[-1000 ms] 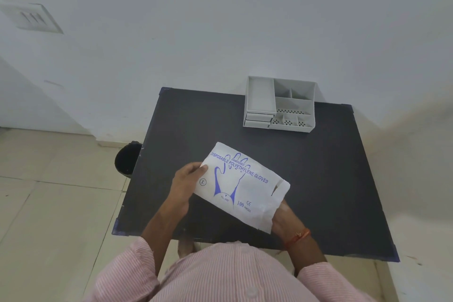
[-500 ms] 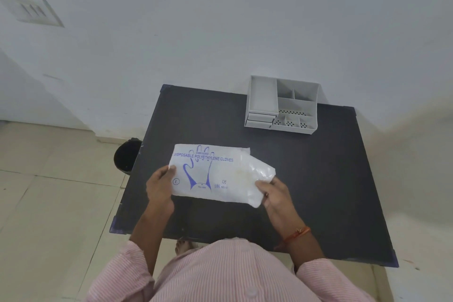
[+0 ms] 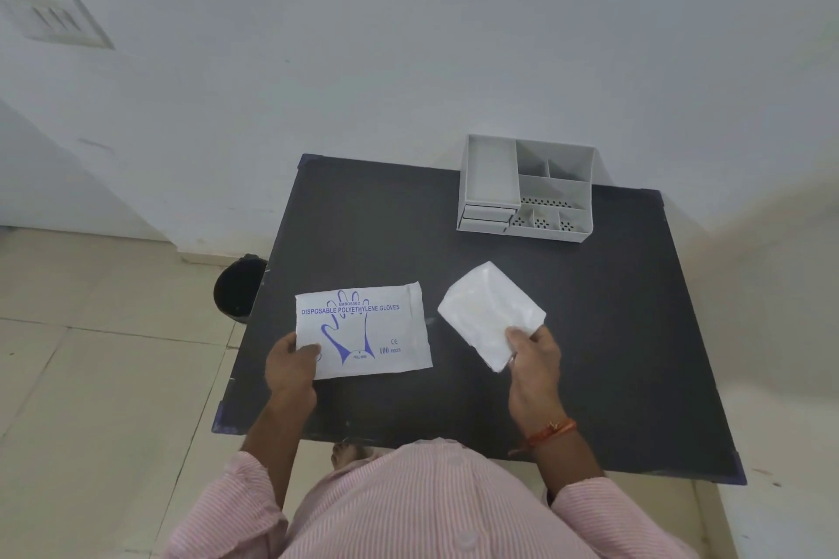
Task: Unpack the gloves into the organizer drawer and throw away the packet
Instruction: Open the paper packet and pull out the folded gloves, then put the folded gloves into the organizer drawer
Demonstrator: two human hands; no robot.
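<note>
My left hand grips the lower left corner of the white packet, printed in blue with a glove outline and "Disposable Polyethylene Gloves". My right hand holds a folded stack of clear white gloves by its near corner, fully outside the packet and a short gap to its right. Both are held just over the dark table. The grey organizer stands at the table's far edge, its two small drawers at the front left closed.
A black bin stands on the tiled floor beside the table's left edge. A white wall runs right behind the organizer. My pink striped shirt fills the bottom of the view.
The stack of gloves has come out of the packet's right end; my right hand drew it to the right while my left hand kept the packet, which now looks flat.
</note>
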